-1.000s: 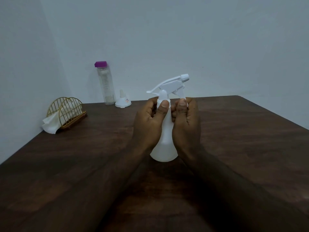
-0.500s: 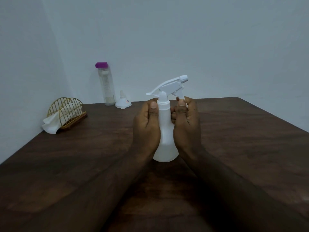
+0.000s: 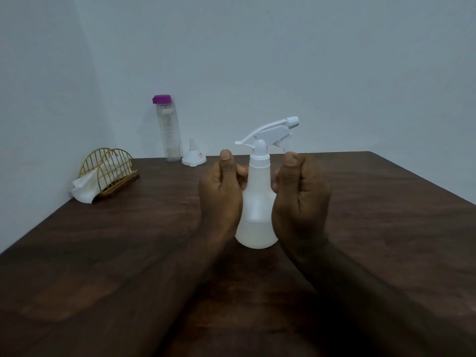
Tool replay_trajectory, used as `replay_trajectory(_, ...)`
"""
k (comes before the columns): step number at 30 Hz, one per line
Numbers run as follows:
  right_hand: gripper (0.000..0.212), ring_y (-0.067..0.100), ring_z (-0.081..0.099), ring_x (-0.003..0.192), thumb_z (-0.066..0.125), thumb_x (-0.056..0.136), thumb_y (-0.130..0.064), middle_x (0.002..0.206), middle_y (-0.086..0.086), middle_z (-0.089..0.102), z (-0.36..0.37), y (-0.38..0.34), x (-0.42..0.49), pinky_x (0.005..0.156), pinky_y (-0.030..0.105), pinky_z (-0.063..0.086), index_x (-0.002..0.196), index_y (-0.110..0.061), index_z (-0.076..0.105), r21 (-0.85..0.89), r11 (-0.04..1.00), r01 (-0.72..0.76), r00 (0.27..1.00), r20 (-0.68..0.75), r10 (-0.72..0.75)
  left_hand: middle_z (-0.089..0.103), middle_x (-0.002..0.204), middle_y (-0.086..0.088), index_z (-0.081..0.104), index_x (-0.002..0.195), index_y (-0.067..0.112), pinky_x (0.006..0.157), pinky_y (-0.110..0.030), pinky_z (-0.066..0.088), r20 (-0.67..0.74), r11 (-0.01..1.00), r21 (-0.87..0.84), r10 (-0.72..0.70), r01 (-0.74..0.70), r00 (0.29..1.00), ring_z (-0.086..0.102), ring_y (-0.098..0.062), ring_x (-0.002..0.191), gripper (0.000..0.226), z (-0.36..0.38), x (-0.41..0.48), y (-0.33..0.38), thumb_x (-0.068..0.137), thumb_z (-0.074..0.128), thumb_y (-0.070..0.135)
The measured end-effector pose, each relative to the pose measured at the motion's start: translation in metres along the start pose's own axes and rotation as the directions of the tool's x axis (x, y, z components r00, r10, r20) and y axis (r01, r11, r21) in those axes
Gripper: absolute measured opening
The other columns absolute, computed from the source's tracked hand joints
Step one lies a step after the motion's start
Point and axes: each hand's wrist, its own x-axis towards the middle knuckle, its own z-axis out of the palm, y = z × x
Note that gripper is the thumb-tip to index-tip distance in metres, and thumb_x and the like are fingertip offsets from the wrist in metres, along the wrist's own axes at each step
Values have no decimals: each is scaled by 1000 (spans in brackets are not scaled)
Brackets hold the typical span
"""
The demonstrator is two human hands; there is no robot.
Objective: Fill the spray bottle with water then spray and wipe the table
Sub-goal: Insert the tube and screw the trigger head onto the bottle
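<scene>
The spray bottle point(image 3: 257, 215) stands upright on the table point(image 3: 373, 228), seemingly part-filled. The left hand point(image 3: 221, 199) and right hand point(image 3: 300, 202) flank it, fingers loosely curled and thumbs clear, gripping nothing, probably steadying it before spraying.

upright spray bottle point(image 3: 257, 202) between left hand point(image 3: 221, 194) and right hand point(image 3: 300, 199)

Centre: upright spray bottle point(image 3: 257, 202), with the left hand point(image 3: 221, 197) and right hand point(image 3: 300, 199) close on either side.
Back left: water bottle point(image 3: 168, 132) and funnel point(image 3: 193, 157), side by side.
Left edge: napkin holder point(image 3: 108, 168).
Right: open table point(image 3: 373, 215) surface.
</scene>
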Motion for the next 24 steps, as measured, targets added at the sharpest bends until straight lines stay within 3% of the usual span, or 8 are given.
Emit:
replay_trajectory(3, 38, 14, 50, 55, 40, 99, -24, 60, 4, 51, 2, 2, -7, 50, 19, 36, 70, -2, 51, -15, 999, -35, 998, 52, 36, 72, 78, -3, 69, 82, 10, 70, -25, 57, 65, 999, -37, 1, 1, 998, 69, -11, 74, 51, -5, 2, 2, 101, 33, 41)
replay_trajectory(7, 13, 2, 49, 56, 51, 85, -26, 64, -15, 47, -1, 9, -11, 52, 8, 35, 77, -17, 49, -46, 993, -107, 984, 138, 112, 73, 88, -3, 69, 91, 19, 74, -27, 58, 168, 999, -39, 45, -39, 985, 71, -14, 84, 43, -10, 3, 7, 91, 39, 50)
replay_trajectory(10, 19, 7, 50, 58, 60, 80, -35, 66, -11, 51, -2, 16, -13, 51, 16, 40, 78, -18, 51, -158, 976, -151, 970, 165, 177, 72, 90, 0, 68, 100, 16, 72, -22, 57, 212, 997, -25, 72, -68, 975, 70, -11, 85, 24, -9, 1, 9, 91, 57, 35)
replay_trajectory(13, 34, 5, 54, 73, 71, 78, -43, 82, -5, 55, -1, 21, -15, 60, 14, 43, 93, -20, 51, -254, 934, -249, 933, 196, 302, 72, 93, 5, 67, 109, 10, 73, -18, 55, 242, 997, 5, 77, -81, 967, 70, -5, 85, 25, -7, 1, 8, 87, 69, 22)
replay_trajectory(16, 34, 6, 58, 87, 72, 81, -43, 95, -9, 60, -1, 20, -14, 69, 20, 49, 104, -25, 56, -296, 906, -302, 884, 268, 383, 72, 93, 6, 68, 110, 10, 73, -19, 56, 210, 991, 51, 108, -121, 972, 70, -5, 84, 31, -6, 2, 7, 83, 74, 25)
replay_trajectory(18, 33, 2, 58, 87, 67, 87, -39, 96, -12, 60, -2, 17, -13, 71, 12, 46, 115, -21, 62, -287, 912, -294, 851, 355, 386, 72, 91, 7, 68, 107, 11, 71, -18, 55, 172, 986, 94, 122, -140, 977, 70, -3, 82, 34, -6, 2, 8, 79, 78, 29)
replay_trajectory(21, 44, -2, 58, 90, 61, 94, -35, 105, -9, 63, 0, 14, -10, 71, 5, 44, 134, -17, 56, -269, 916, -299, 795, 461, 395, 71, 87, 12, 69, 103, 15, 68, -13, 54, 119, 969, 184, 145, -166, 982, 68, 3, 80, 36, -6, 2, 11, 76, 80, 36)
replay_trajectory(24, 53, 10, 63, 108, 62, 94, -33, 121, -3, 66, 4, 14, -11, 85, 20, 52, 142, -16, 47, -257, 914, -314, 767, 498, 404, 70, 87, 16, 71, 102, 18, 69, -11, 52, 116, 947, 259, 168, -193, 979, 66, 6, 81, 34, -7, 4, 14, 78, 77, 40)
